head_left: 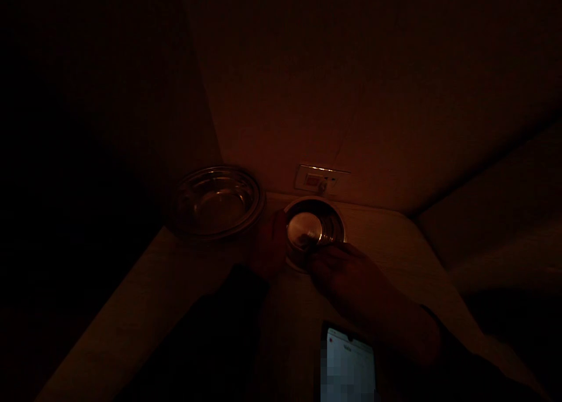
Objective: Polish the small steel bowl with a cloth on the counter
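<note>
The scene is very dark. A small steel bowl [316,226] stands on a pale counter [395,244] near the wall. My left hand [268,244] is curled against the bowl's left side. My right hand [346,276] rests at the bowl's front rim, its fingers bent over the edge. Something dull lies inside the bowl; I cannot make it out. A larger steel bowl [217,203] sits to the left in the corner.
A wall socket plate [318,178] is set just behind the small bowl. A lit phone screen [346,367] lies at the bottom of the view. The counter ends at a dark drop on the left and at a rounded edge on the right.
</note>
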`<state>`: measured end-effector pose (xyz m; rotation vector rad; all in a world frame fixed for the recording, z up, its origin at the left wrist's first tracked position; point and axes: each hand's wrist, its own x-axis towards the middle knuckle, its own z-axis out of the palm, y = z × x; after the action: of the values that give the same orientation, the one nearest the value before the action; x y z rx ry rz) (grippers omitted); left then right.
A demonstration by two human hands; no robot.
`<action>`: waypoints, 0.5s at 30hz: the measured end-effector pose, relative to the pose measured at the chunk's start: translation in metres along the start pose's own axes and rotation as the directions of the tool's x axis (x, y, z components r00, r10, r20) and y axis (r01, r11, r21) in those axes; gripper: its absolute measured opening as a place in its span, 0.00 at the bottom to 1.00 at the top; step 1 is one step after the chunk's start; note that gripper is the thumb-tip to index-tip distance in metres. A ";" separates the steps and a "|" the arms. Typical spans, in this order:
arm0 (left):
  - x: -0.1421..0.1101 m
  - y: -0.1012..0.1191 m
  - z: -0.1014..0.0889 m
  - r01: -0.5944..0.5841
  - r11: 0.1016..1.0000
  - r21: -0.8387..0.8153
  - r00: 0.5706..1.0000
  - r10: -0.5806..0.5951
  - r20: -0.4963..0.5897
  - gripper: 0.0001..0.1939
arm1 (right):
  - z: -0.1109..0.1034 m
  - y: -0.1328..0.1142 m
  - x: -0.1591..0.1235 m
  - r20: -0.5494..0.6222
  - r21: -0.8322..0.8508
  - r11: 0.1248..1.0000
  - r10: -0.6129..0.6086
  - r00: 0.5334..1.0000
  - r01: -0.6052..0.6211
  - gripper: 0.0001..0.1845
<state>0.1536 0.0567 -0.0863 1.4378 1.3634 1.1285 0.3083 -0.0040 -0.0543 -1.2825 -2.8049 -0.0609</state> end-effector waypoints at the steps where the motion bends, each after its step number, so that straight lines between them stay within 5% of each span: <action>1: 0.001 0.000 0.000 0.005 1.000 -0.010 1.000 -0.006 -0.005 0.21 | 0.000 0.001 -0.001 0.005 -0.035 0.999 -0.014 1.000 0.014 0.09; 15: -0.001 0.004 -0.006 -0.019 0.997 -0.071 0.997 0.024 0.072 0.18 | 0.021 -0.009 0.008 -0.196 0.048 0.999 0.025 0.980 -0.016 0.12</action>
<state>0.1486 0.0558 -0.0812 1.4317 1.2486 1.1161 0.2953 -0.0026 -0.0750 -1.2219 -2.6114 -0.1143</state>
